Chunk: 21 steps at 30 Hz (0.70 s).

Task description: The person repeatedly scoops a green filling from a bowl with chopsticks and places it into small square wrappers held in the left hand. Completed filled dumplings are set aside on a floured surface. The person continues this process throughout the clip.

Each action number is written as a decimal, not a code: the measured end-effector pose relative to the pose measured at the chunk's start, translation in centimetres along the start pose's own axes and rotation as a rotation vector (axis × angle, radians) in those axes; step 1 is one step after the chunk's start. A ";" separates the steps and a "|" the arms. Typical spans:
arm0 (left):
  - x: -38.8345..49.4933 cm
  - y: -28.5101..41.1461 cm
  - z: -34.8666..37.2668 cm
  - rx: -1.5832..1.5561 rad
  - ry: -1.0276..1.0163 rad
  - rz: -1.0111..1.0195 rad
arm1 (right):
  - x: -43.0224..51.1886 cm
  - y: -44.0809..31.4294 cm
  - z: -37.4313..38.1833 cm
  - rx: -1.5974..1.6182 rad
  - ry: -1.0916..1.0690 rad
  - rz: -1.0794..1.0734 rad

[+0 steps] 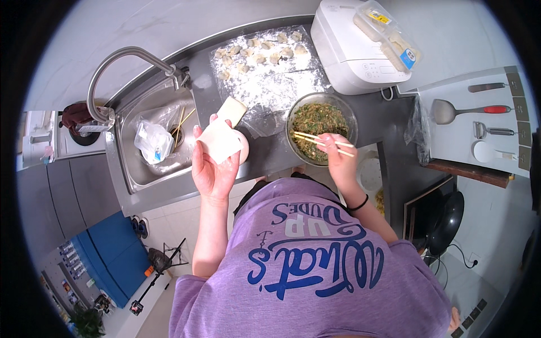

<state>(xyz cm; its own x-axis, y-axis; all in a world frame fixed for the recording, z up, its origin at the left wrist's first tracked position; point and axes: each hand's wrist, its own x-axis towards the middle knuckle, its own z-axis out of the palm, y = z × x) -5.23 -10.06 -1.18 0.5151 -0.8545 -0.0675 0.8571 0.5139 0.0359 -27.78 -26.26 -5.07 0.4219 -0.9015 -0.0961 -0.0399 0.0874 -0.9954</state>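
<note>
A square dough wrapper (219, 141) lies across the fingers of my left hand (214, 175), palm up. Behind those fingers is a stack of pale wrappers (233, 110), and a white round dish (244, 148) is partly hidden under the hand. My right hand (339, 159) grips a pair of wooden chopsticks (307, 136), their tips over the chopped green-and-brown filling (321, 114) in a glass bowl (354, 120). Beyond, several folded dumplings (259, 59) sit on a floured plastic sheet (291, 86).
To the left is a steel sink (127, 169) under a curved faucet (127, 50), with a clear plastic container (152, 141) inside. A white kitchen appliance (351, 55) at back right carries a plastic food package (393, 38). Utensils, including a spatula (444, 112), hang at right.
</note>
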 end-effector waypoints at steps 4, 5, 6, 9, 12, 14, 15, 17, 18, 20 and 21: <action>0.6 -0.7 0.8 0.093 -0.020 -0.088 | 0.3 -1.6 -1.7 0.263 0.090 0.151; 0.9 -1.0 0.9 0.092 0.045 -0.135 | 0.1 -2.1 -1.9 0.315 0.082 0.131; 1.1 -1.4 1.0 0.095 0.099 -0.177 | -0.2 -2.8 -2.1 0.355 0.096 0.136; 1.9 -2.8 1.3 0.201 0.238 -0.284 | -1.4 -5.1 -2.2 0.382 0.097 0.060; 2.3 -4.6 1.8 0.255 0.297 -0.353 | -2.6 -7.2 -1.5 0.252 0.016 -0.247; 2.6 -5.6 2.2 0.207 0.339 -0.376 | -2.7 -8.6 -1.5 -0.127 -0.132 -0.602; 2.7 -6.0 2.5 0.191 0.384 -0.385 | -2.7 -9.3 -1.7 -0.312 -0.206 -0.786; 2.7 -6.3 3.2 0.157 0.318 -0.421 | -2.7 -10.4 -1.9 -0.504 -0.377 -0.936; 2.7 -6.4 3.5 0.146 0.315 -0.434 | -2.6 -10.5 -1.5 -0.494 -0.416 -0.996; 2.9 -6.3 4.0 0.096 0.285 -0.459 | -2.4 -10.3 -0.8 -0.527 -0.509 -1.065; 2.9 -6.2 4.1 0.084 0.303 -0.452 | -2.4 -10.2 -0.7 -0.552 -0.521 -1.091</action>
<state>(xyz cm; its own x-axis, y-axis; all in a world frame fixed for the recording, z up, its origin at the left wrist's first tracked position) -9.03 -16.05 2.53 0.0818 -0.9223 -0.3778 0.9965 0.0821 0.0154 -28.99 -25.29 5.35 0.7630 -0.1212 0.6349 0.2310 -0.8663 -0.4430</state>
